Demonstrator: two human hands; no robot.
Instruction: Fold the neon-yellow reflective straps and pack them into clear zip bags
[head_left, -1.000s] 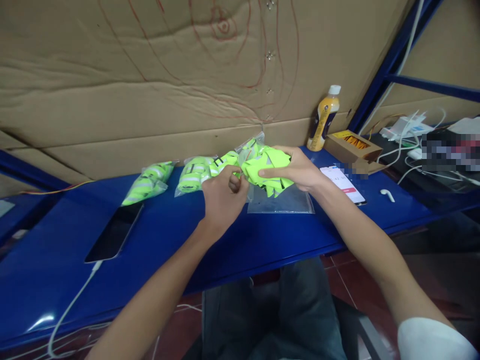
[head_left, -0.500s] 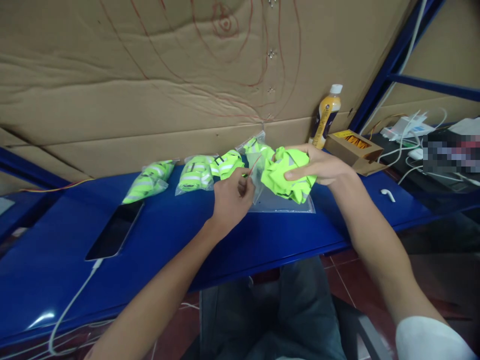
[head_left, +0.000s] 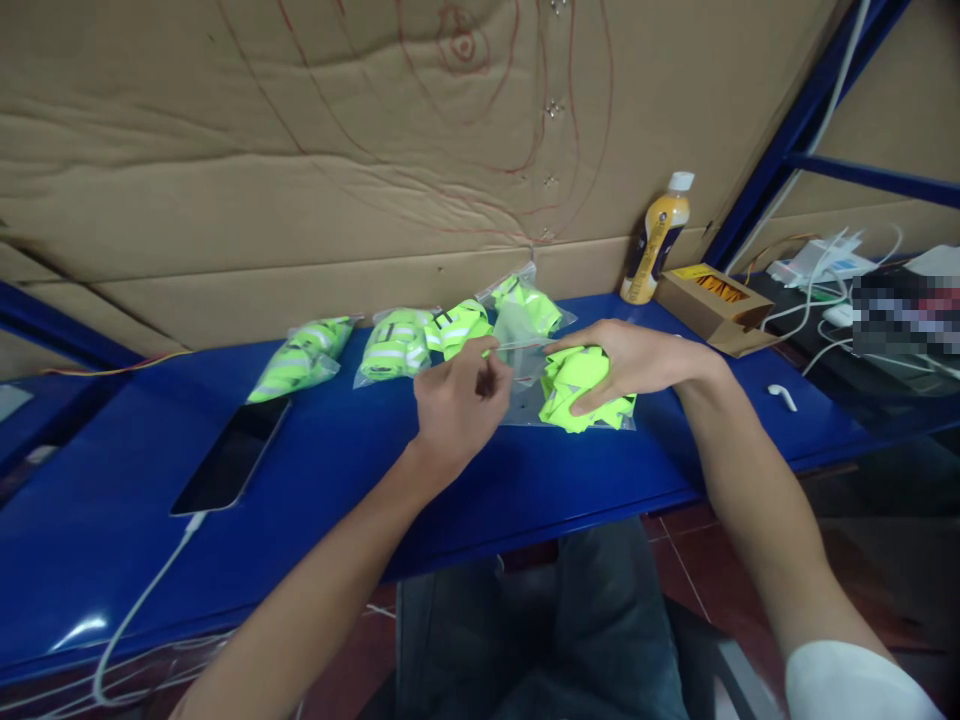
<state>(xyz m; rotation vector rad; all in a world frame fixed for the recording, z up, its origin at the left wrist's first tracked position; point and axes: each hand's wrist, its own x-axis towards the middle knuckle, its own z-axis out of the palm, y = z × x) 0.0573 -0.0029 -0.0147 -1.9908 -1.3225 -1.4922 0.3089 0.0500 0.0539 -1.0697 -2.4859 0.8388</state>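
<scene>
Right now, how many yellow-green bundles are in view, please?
5. The first bundle lies behind the dark phone; the second, third and fourth follow to its right; the fifth is in the right hand. Others may be hidden.

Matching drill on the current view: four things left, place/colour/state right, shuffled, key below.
Things:
1. Bottle
2. Dark-screened phone
3. Right hand
4. Earbud

Descriptions:
A. Plugged into a white cable
B. White, lying in front of the open cardboard box
C. Holding bunched neon yellow-green cloth
D. Yellow and dark, standing at the back

Pairs: 1-D, 2-A, 3-C, 4-B
</scene>
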